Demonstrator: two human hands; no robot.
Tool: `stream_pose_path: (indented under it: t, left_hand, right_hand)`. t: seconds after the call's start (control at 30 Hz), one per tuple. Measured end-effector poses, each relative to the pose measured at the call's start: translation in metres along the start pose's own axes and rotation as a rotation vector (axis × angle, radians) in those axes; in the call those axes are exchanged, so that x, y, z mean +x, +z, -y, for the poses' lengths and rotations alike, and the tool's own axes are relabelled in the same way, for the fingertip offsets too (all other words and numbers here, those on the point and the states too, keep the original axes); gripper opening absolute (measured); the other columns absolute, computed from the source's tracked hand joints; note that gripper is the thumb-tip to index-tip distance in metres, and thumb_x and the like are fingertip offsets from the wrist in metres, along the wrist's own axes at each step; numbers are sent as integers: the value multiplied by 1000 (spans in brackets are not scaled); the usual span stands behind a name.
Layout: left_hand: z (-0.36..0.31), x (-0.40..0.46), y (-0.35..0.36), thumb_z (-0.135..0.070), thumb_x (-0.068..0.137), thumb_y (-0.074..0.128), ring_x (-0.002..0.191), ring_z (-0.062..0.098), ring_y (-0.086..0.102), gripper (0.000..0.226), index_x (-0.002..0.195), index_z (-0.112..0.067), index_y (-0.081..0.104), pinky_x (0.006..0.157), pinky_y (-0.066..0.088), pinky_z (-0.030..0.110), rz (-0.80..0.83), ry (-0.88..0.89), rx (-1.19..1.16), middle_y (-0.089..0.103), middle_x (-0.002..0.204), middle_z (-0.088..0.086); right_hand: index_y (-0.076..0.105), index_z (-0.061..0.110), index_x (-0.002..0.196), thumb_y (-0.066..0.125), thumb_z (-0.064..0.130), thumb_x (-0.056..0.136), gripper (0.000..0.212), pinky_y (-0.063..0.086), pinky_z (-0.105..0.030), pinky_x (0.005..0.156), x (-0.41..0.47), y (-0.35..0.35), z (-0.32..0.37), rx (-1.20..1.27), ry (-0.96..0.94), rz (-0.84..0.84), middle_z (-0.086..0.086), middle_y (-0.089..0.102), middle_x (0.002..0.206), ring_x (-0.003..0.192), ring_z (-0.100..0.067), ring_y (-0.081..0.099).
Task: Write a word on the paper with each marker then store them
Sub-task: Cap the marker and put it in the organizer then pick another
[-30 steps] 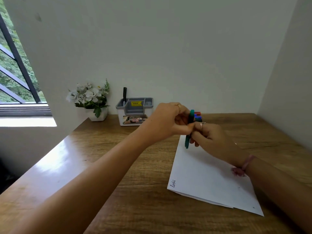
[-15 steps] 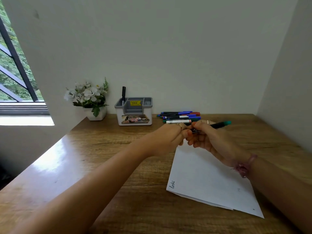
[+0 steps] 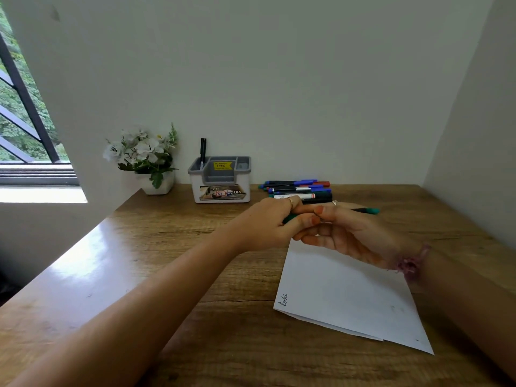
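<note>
A green marker [image 3: 368, 210] lies level above the paper's far edge, held by both hands. My right hand [image 3: 346, 236] grips its barrel, and the green tail sticks out to the right. My left hand [image 3: 268, 223] pinches the green cap end [image 3: 290, 218] at the left. White paper [image 3: 349, 297] lies on the wooden desk [image 3: 195, 275], with one small black handwritten word [image 3: 283, 299] at its near left corner. Several more markers [image 3: 298, 188], blue, red, green and black, lie in a row behind the hands. A grey and white organizer [image 3: 220, 180] stands at the back with one black marker [image 3: 203, 150] upright in it.
A white pot of white flowers [image 3: 145, 157] stands left of the organizer by the wall. A barred window [image 3: 25, 121] is at the far left. Walls close the desk at the back and right.
The green marker has swung from upright to level, tail pointing right. Both hands came down and toward me, uncovering the row of markers behind. My left hand now pinches the cap end.
</note>
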State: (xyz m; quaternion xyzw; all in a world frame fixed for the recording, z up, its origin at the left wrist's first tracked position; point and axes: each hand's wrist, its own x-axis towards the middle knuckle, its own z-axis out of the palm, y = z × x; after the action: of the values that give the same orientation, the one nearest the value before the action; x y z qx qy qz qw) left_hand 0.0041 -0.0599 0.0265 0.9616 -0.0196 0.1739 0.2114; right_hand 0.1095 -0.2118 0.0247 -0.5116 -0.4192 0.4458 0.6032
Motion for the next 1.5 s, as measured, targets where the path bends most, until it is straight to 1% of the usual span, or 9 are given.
stream_pose_path:
  t: [0.23, 0.33, 0.53, 0.77, 0.87, 0.93, 1.17, 1.33, 1.5]
  left_hand:
    - [-1, -1, 7, -45, 90, 53, 50, 6, 48, 28, 77, -20, 57, 48, 34, 17, -62, -34, -70, 55, 58, -5]
    - [4, -2, 9, -56, 85, 51, 57, 16, 52, 46, 85, -12, 63, 54, 39, 26, -53, -101, -120, 62, 67, 8]
    - [19, -10, 1, -76, 77, 35, 92, 8, 55, 62, 116, -29, 46, 74, 45, 25, 71, -243, -185, 60, 107, -4]
    - [49, -23, -3, -59, 77, 62, 121, 7, 45, 48, 122, -50, 46, 103, 40, 37, 301, -212, -86, 48, 135, -14]
    - [40, -21, -3, -62, 76, 61, 114, -4, 46, 43, 116, -56, 48, 96, 38, 25, 370, -177, -74, 51, 128, -21]
    - [34, -20, -3, -54, 81, 62, 89, -15, 46, 25, 101, -57, 48, 77, 34, 12, 432, -182, -30, 50, 100, -29]
    - [37, -19, 2, -64, 71, 63, 101, 17, 53, 54, 121, -47, 50, 90, 44, 40, 444, -112, 42, 59, 115, 1]
    - [41, -18, 4, -71, 64, 62, 82, 11, 53, 42, 100, -60, 46, 69, 41, 30, 398, -107, 16, 62, 97, -1]
    - [42, -18, 4, -65, 68, 64, 76, 2, 48, 59, 122, -46, 50, 64, 33, 22, 431, -113, 10, 58, 90, -11]
  right_hand:
    - [61, 13, 119, 58, 37, 87, 40, 52, -29, 89, -2, -3, 1, 18, 47, 75, -17, 63, 122, 113, -29, 61]
    - [52, 11, 127, 44, 29, 88, 45, 52, -29, 91, -4, -5, 2, -37, 86, 89, -16, 62, 124, 114, -28, 60]
    - [67, 13, 112, 40, 31, 83, 44, 55, -26, 75, -5, -17, 3, -85, -5, -36, -14, 70, 99, 91, -23, 68]
    - [70, 13, 80, 49, 16, 77, 21, 50, -23, 52, -7, -17, -4, -168, -38, -53, -7, 64, 66, 60, -15, 62]
    - [67, 9, 78, 54, 10, 75, 12, 49, -21, 49, -6, -8, -8, -251, -33, -12, -6, 61, 60, 53, -14, 58]
    - [61, 6, 84, 57, 8, 73, 12, 50, -21, 51, -5, -1, -10, -307, 12, 42, -4, 63, 60, 54, -13, 59]
    - [68, 7, 82, 61, -3, 74, 15, 50, -19, 53, 1, 7, -19, -460, -11, 157, -4, 69, 68, 55, -10, 59]
    - [64, 4, 80, 62, 4, 71, 9, 48, -18, 47, 16, 13, -26, -491, -15, 184, -6, 70, 70, 48, -11, 57]
    - [58, -1, 78, 55, 0, 75, 5, 45, -18, 43, 14, 14, -38, -499, -77, 104, -13, 63, 64, 45, -12, 53]
